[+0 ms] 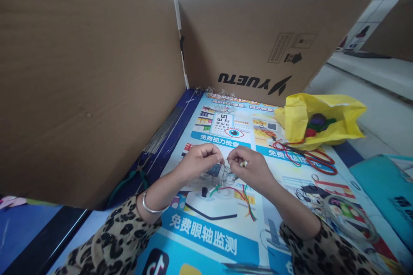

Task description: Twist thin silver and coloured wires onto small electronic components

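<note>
My left hand (204, 160) is closed in a pinch at the upper edge of a thin bent-wire piece (217, 177). Opposite it, my right hand (249, 167) also pinches at the wire, with its fingers curled. The wire piece looks like a loose openwork shape, and the fingertips partly hide it. Red and green threads (248, 206) trail from its lower side onto the printed poster sheet (222, 240). The exact strand between the fingertips is too fine to make out.
Tall cardboard panels (258, 30) stand left and behind. On the right are a yellow bag (342, 124) holding yarn balls, red-handled scissors (322, 163), a wire coil (350, 219) and a teal case (383, 197). Green-handled pliers (129, 180) and straight wires (164, 129) lie left.
</note>
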A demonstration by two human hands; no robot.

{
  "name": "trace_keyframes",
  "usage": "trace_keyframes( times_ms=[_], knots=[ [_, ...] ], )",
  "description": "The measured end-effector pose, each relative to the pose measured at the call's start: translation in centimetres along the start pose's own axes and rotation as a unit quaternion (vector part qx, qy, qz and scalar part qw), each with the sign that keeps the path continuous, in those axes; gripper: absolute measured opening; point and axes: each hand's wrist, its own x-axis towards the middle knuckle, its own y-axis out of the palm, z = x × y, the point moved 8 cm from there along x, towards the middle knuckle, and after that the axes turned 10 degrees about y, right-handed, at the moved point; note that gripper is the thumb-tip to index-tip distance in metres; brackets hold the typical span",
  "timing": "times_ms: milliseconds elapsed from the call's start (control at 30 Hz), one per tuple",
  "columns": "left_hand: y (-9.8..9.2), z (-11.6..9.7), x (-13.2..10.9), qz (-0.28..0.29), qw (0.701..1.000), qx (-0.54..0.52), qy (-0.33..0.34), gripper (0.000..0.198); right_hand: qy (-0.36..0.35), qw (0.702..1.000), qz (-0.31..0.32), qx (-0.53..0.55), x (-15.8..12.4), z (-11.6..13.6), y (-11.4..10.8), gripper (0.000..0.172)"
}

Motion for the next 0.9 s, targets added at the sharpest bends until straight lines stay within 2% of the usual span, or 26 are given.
trace_keyframes(
  times_ms=[100, 300, 567, 767, 900],
  knots=[
    [-0.5, -0.4, 0.1, -0.033, 0.999, 0.019, 0.005, 0.025, -0.061, 0.997, -0.039, -0.03, -0.5, 1.2, -0.4, 0.012],
    [-0.4, -0.3, 0.1, -0.025, 0.998, 0.058, -0.013, 0.01, -0.111, 0.991, -0.058, -0.041, -0.9, 2.0, -0.5, 0.012],
    [-0.4, -1.8, -0.1, -0.018, 0.975, 0.213, 0.061, 0.011, -0.209, 0.962, -0.129, -0.122, -2.0, 3.4, -0.3, 0.013],
    [0.5, -3.0, -0.6, 0.0, 0.915, 0.378, 0.138, 0.016, -0.274, 0.918, -0.148, -0.245, -3.1, 4.4, 0.5, 0.014],
    [1.5, -2.8, -1.2, 0.027, 0.86, 0.475, 0.183, 0.019, -0.279, 0.914, -0.135, -0.263, -3.3, 4.6, 0.9, 0.017]
  ],
)
